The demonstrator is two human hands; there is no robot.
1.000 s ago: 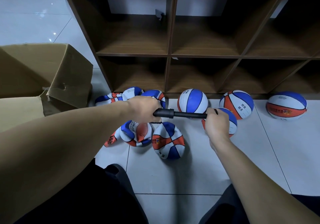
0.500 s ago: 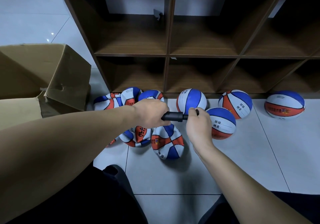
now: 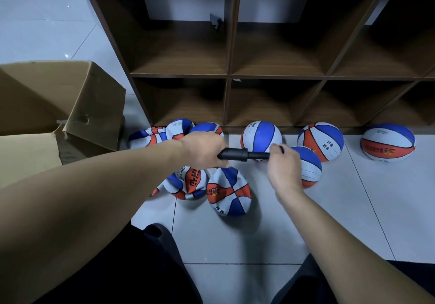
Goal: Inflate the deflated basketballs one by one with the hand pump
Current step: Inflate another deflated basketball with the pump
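Left hand (image 3: 202, 148) grips the barrel of the hand pump (image 3: 237, 155), steadying it; right hand (image 3: 282, 164) curls around its handle end to drive strokes. Crumpled deflated basketballs (image 3: 229, 192) lie on the floor below, within reach, beside the rounder balls (image 3: 261, 136).

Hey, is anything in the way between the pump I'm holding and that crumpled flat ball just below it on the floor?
Nothing visible. The pump, gripped by the left hand and right hand, hangs just above the flat ball, with only open air between. Another flat ball lies beside it, not across the path.
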